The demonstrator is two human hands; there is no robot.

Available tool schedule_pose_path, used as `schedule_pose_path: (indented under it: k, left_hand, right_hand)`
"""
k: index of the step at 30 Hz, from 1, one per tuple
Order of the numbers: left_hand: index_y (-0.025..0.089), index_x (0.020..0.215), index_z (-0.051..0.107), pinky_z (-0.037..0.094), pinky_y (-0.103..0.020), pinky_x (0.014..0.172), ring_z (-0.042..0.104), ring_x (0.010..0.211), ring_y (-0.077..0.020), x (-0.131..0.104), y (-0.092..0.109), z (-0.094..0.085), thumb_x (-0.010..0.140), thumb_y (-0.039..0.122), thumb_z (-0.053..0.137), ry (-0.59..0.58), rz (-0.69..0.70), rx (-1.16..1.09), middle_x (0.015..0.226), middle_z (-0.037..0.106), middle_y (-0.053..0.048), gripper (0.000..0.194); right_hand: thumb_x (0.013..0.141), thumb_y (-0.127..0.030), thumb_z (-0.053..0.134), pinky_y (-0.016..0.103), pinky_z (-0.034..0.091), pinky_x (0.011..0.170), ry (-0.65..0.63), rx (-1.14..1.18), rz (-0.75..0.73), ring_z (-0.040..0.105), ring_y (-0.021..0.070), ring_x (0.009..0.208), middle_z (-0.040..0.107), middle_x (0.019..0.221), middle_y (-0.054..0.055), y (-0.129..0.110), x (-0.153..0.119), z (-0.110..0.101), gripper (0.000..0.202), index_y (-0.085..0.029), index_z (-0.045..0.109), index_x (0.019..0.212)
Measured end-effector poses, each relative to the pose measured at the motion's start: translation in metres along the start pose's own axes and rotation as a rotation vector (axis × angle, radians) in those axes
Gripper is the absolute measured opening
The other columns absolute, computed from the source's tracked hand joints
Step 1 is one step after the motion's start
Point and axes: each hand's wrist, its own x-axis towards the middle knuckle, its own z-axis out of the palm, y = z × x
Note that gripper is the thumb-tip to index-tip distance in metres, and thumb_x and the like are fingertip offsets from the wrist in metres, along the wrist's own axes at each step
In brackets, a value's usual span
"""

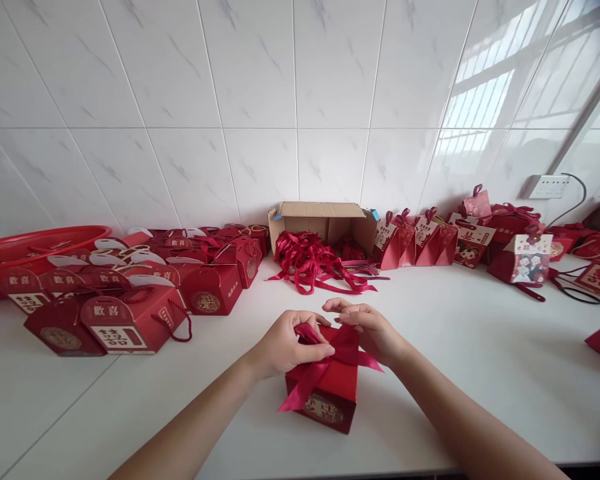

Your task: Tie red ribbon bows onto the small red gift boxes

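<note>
A small red box [341, 387] with a gold round emblem stands on the white table near its front edge. Over its top lies a glossy crimson ribbon [300, 388], looped like a bow, its tails hanging at the left and right. My left hand [286, 347] pinches a ribbon loop between thumb and fingers above the box's left side. At the right, my right hand [367, 328] has its fingers bent around the other ribbon loop, close to the box's top. The ribbon's crossing is partly hidden by my left thumb.
Behind the box, an open cardboard carton [325, 211] spills red ribbons [310, 263] onto the table [480, 373]. Several red gift boxes [135, 319] and a red basin [80, 233] stand at the left. Triangular gift boxes [434, 243] line the tiled wall, with a power strip [547, 187] at right.
</note>
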Motion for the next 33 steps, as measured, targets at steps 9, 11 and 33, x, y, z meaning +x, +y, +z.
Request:
schedule_pose_path:
  k: [9,11,33]
  left_hand:
    - [0.02,0.054,0.045,0.043,-0.034,0.085,0.055,0.108,-0.0248,0.001,-0.001,0.0,0.064,0.021,0.073,-0.023,0.003,-0.034,0.064,0.062,-0.003,0.03]
    - [0.02,0.054,0.045,0.043,-0.034,0.086,0.056,0.107,-0.0244,0.001,-0.001,0.0,0.064,0.02,0.072,-0.032,0.004,-0.04,0.062,0.062,-0.003,0.029]
    - [0.02,0.104,0.055,0.035,-0.038,0.098,0.048,0.116,-0.0252,-0.002,-0.026,-0.007,0.088,0.053,0.039,0.123,0.086,-0.487,0.116,0.058,-0.01,0.04]
  right_hand:
    - [0.07,-0.021,0.061,0.021,0.03,0.044,0.084,0.082,-0.017,0.04,0.0044,0.054,0.049,0.105,0.001,0.005,-0.001,0.004,0.013,-0.015,0.062,0.059]
    - [0.071,-0.023,0.062,0.021,0.031,0.044,0.092,0.051,-0.027,0.041,0.0049,0.056,0.049,0.106,0.001,0.005,-0.002,0.004,0.011,-0.016,0.064,0.062]
    - [0.073,-0.077,0.038,0.047,0.03,0.102,0.111,-0.409,-0.292,0.042,0.0286,0.124,0.04,0.137,0.012,0.015,-0.048,-0.011,0.083,-0.031,0.021,0.139]
